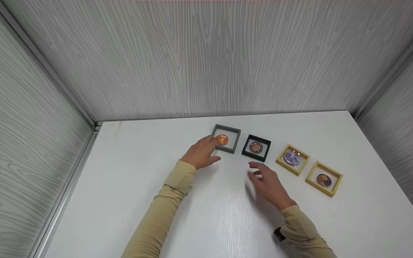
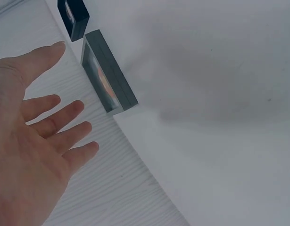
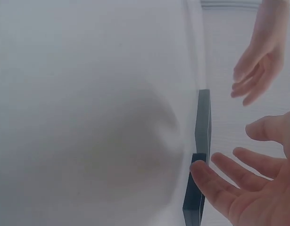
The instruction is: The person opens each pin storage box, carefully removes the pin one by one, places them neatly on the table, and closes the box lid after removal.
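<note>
Four... several square display frames lie in a slanting row on the white table. My left hand [image 1: 201,152], fingers spread and holding nothing, reaches over the left edge of a grey frame [image 1: 231,150] with an orange round badge [image 1: 222,139] inside. In the left wrist view the thumb and fingers stand apart beside that grey frame [image 2: 111,70]. Nearest my right hand [image 1: 266,182] is a black frame [image 1: 267,150] holding a dark badge with a red middle [image 1: 256,147]. The right fingers are loosely bent with nothing between them, just in front of the black frame.
To the right lie two yellow frames, one with a purple badge [image 1: 292,157], the other with a dark blue and orange badge [image 1: 324,180]. A wood-grain panel [image 1: 206,61] stands behind the table [image 1: 138,154], with side panels left and right.
</note>
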The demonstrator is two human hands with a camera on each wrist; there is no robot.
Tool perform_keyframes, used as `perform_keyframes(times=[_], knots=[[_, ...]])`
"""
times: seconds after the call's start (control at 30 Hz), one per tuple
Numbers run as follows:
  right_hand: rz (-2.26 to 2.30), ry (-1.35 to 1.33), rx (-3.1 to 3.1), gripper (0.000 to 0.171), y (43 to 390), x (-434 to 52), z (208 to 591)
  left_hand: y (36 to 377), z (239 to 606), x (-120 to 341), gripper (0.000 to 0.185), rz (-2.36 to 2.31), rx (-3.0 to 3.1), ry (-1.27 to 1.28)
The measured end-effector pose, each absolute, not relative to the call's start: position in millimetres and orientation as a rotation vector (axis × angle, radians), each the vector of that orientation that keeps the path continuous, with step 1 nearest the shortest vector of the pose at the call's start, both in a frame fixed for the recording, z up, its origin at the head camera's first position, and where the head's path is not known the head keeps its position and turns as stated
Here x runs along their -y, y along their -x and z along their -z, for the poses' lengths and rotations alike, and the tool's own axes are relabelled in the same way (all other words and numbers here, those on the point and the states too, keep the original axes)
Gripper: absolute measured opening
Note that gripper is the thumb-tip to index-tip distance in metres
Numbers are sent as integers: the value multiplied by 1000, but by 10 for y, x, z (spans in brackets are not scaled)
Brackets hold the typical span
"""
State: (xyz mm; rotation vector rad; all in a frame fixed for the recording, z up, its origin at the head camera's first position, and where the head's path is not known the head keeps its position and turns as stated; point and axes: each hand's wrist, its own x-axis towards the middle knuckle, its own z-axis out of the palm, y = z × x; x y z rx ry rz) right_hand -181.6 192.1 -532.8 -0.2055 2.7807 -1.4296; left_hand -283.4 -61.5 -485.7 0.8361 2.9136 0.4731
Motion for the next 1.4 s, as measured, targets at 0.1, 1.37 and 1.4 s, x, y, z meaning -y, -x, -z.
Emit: perform_keyframes(times=[0.1, 1.37, 1.4], knots=[[1431, 185, -2762, 46, 1839, -1837, 5354, 2937, 4858, 589, 68, -478, -2884, -840], [1459, 140, -2588, 82, 2234, -1197, 5458, 3346, 4552, 115, 74, 5, -2712, -653], [1457, 143, -2593, 82, 2241, -1190, 5458, 3339, 4550, 118, 75, -7, -2716, -652]])
